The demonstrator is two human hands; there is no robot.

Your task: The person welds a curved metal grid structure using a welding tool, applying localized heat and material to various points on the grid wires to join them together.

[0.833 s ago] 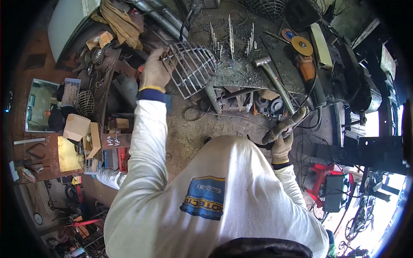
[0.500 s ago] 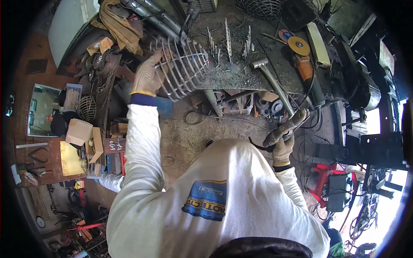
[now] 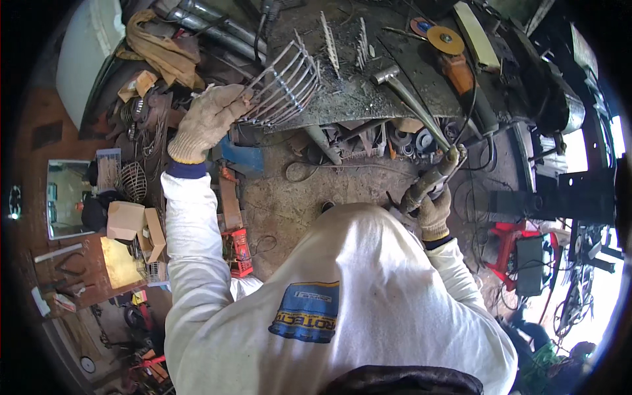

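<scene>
My left hand (image 3: 205, 122), in a beige knit glove, grips the edge of a curved wire cage (image 3: 284, 85) made of bent metal rods. The cage is tilted over the near left edge of the dark metal workbench (image 3: 368, 99). My right hand (image 3: 434, 216), gloved too, is wrapped round a worn grey-brown welding electrode holder (image 3: 431, 181), its jaws pointing up and away. A hammer (image 3: 411, 99) lies on the bench just beyond the holder, its handle reaching over the near edge.
An orange angle grinder (image 3: 457, 72) with a yellow disc lies on the right of the bench. Upright jagged rods (image 3: 329, 43) stand at its back. Metal pipes (image 3: 210, 33) and a brown cloth (image 3: 155, 49) are at far left. A red-framed machine (image 3: 526, 257) stands at right.
My left hand has turned and shifted left and nearer, tilting the wire cage so it shows more edge-on. The right hand with the electrode holder has moved slightly farther away.
</scene>
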